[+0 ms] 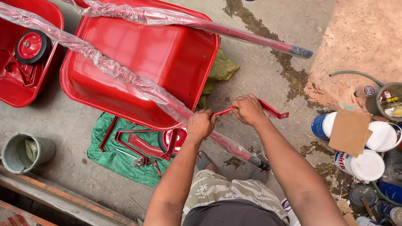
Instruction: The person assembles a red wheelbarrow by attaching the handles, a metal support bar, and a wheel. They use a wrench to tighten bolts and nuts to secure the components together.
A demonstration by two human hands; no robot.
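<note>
Red bracket gripped at chest height over the concrete floor — left hand closed on one end, right hand wrapped round the middle (likely for leverage). Held just beside the red wheelbarrow tray and its plastic-wrapped handle — close to where such parts fit.

A thin red metal bracket is held level above the concrete floor, just off the front rim of a red wheelbarrow tray. It is a flat strip with its right end bent into an angled foot. The tray lies tilted, with two long red handles wrapped in clear plastic film lying across it, their dark grips pointing right.
</note>
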